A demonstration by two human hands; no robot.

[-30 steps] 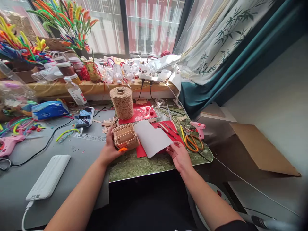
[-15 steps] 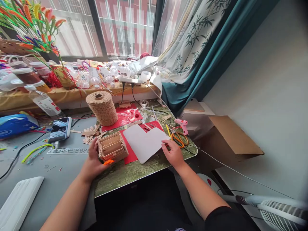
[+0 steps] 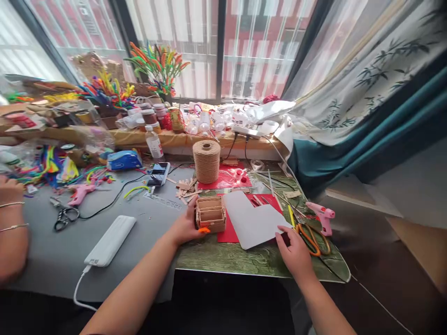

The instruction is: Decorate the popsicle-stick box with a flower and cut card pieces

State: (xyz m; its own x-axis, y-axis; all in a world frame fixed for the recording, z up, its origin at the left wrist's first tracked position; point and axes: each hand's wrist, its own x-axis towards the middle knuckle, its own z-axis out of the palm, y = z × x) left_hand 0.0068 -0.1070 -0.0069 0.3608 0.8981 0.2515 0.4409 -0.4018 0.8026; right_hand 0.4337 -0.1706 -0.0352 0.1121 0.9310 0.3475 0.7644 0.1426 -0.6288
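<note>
My left hand [image 3: 184, 226] is closed around a small wooden stick box [image 3: 210, 213] and an orange-handled tool [image 3: 203, 230], both resting on the green mat [image 3: 244, 258]. My right hand [image 3: 296, 250] pinches the near right corner of a white sheet [image 3: 253, 223] that lies over red paper [image 3: 226, 234]. Orange-handled scissors [image 3: 310, 238] lie just right of that hand.
A jute twine spool [image 3: 206, 160] stands behind the box, wooden sticks [image 3: 185, 188] and a phone [image 3: 159, 173] to its left. A pink glue gun [image 3: 323, 215] is at the right, a white power bank [image 3: 110, 240] at the near left. Another person's arm [image 3: 12, 228] is at far left.
The camera has swung left and up, bringing the left of the table and another person's arm into view. Both hands stay on the box and the white sheet.
</note>
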